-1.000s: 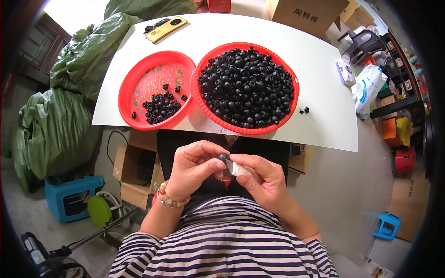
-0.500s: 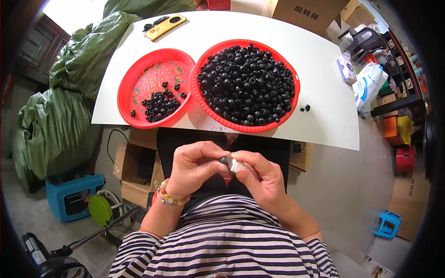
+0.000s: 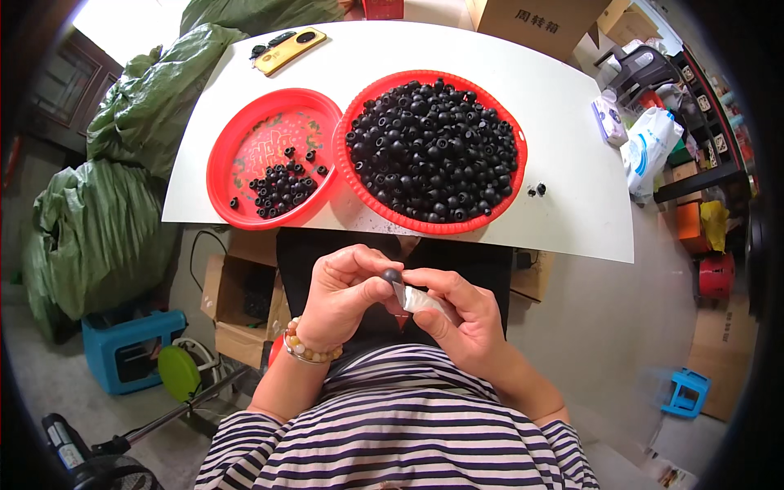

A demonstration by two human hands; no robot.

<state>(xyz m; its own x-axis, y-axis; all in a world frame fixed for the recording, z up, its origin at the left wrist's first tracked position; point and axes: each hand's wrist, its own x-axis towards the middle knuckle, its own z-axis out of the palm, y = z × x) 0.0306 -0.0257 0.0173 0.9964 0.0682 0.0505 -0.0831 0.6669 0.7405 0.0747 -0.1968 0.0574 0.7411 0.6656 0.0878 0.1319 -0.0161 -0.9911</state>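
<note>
Just below the table's front edge, my left hand (image 3: pixel 347 286) pinches a small round black hollow part (image 3: pixel 393 276) between thumb and fingers. My right hand (image 3: pixel 467 314) is closed round a small blade with a white wrapping (image 3: pixel 422 301). The thin grey blade end touches or nearly touches the black part; exactly how they meet is too small to tell. Ahead of my hands, a red basket (image 3: pixel 523 155) is heaped with similar black parts (image 3: pixel 433 151). Left of it, a shallow red tray (image 3: pixel 222 167) holds a smaller pile of them.
Two small black pieces (image 3: pixel 536 190) lie on the white table (image 3: pixel 572 220) right of the basket. A yellow phone (image 3: pixel 290 53) rests at the far left. An open cardboard box (image 3: pixel 237 335) and a blue stool (image 3: pixel 131 347) stand below at left.
The black part has turned and risen slightly in my left fingers, showing more of its round side. My right hand and the blade have shifted slightly, with more of the blade showing.
</note>
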